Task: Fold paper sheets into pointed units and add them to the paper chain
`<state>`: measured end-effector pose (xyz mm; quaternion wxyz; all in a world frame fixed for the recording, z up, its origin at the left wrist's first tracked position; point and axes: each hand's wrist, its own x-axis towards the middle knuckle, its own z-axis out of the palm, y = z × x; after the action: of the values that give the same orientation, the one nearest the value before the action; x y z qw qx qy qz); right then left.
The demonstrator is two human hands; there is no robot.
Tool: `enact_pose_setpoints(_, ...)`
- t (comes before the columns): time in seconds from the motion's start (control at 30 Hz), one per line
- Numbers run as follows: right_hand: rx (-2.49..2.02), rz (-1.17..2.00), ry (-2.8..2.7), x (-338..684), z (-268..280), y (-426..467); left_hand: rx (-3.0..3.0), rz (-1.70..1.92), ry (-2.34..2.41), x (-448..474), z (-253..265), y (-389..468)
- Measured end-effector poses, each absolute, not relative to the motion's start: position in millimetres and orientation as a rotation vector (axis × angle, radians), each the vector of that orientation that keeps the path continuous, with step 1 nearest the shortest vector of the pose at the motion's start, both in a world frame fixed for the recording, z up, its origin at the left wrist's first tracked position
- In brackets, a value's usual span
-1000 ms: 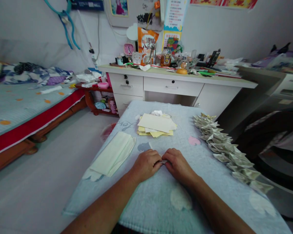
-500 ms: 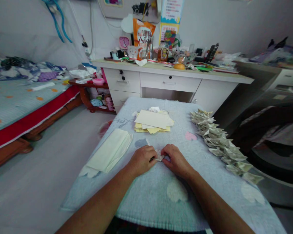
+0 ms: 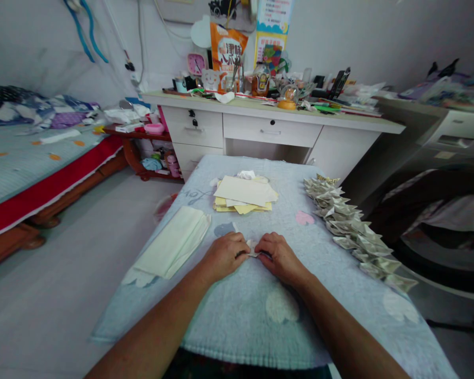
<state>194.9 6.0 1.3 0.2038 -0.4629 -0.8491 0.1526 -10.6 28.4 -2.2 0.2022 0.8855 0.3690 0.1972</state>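
Note:
A small folded piece of pale paper (image 3: 253, 248) lies between my two hands, over the middle of the cloth-covered table (image 3: 245, 316). My left hand (image 3: 227, 255) pinches its left end, the fingers curled in. On the other end my right hand (image 3: 279, 255) is closed in the same way. My fingers cover much of the paper, so its exact shape is hidden. Beyond the hands sits a stack of cream and yellow paper sheets (image 3: 243, 192). To the left is a pile of pale green paper (image 3: 174, 242). Several folded paper pieces with pointed tips (image 3: 351, 226) stand in rows at the right.
A white desk (image 3: 272, 129) crowded with jars, a pink clock (image 3: 196, 63) and an orange bag (image 3: 227, 50) stands behind the table. The bed (image 3: 43, 158) is at the left, a washing machine (image 3: 450, 137) at the right. Crumpled white paper (image 3: 246, 174) lies behind the stack.
Both hands keep hold of the small paper, with slight shifts of the fingers. The whole view has moved a little, so everything appears slightly further left.

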Motion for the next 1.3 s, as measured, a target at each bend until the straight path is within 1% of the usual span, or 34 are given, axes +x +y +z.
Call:
enact_pose_setpoints(0.4,-1.485,0.504,-2.225,193.7,1.1,7.2,2.343,0.596,1.19,-5.7,-2.3,28.7)
enact_pose_setpoints(0.7,-1.525,0.527,-2.228,191.4,3.9,7.4,2.204,0.605,1.174,-7.4,-3.4,32.6)
enact_pose_setpoints(0.83,-1.6,0.484,-2.215,190.1,3.7,7.0,2.216,0.605,1.16,-7.1,-0.6,32.0)
enact_pose_setpoints(1.17,-1.756,0.318,-2.178,182.9,-1.6,7.8,2.307,0.617,1.298,-4.2,-4.1,31.5)
enact_pose_setpoints(1.3,-1.776,0.313,-2.155,181.7,-1.2,7.4,2.264,0.642,1.376,-4.7,-4.1,32.4)
